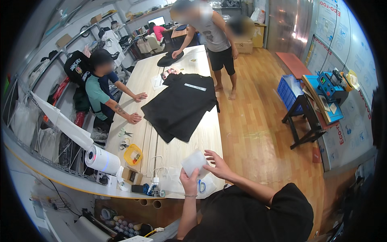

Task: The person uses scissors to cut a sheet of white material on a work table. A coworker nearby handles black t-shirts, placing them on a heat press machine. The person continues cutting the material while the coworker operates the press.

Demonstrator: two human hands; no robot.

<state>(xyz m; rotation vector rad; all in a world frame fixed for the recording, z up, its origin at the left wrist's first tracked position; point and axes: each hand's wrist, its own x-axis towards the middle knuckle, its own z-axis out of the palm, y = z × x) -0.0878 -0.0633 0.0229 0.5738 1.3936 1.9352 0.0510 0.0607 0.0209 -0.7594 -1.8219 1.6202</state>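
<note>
Over the near end of the long wooden table (139,86), my left hand (189,183) is closed on a stack of white sheets (194,162), thumb on top. My right hand (219,165) is at the stack's right edge with its fingers apart and curved; whether the thumb touches the sheets I cannot tell. Just below them, blue-handled scissors (201,186) lie on the table among pale clear sheets. Farther up, a black T-shirt (177,107) is spread out, with a light printed strip (195,86) across it.
On the near left are a yellow basket (133,155), a white cylindrical device (102,159) and a power strip (153,184). One person (100,86) leans on the left edge; another (213,32) touches a black item (170,59). Right: a blue crate (288,94) and a press machine (332,88).
</note>
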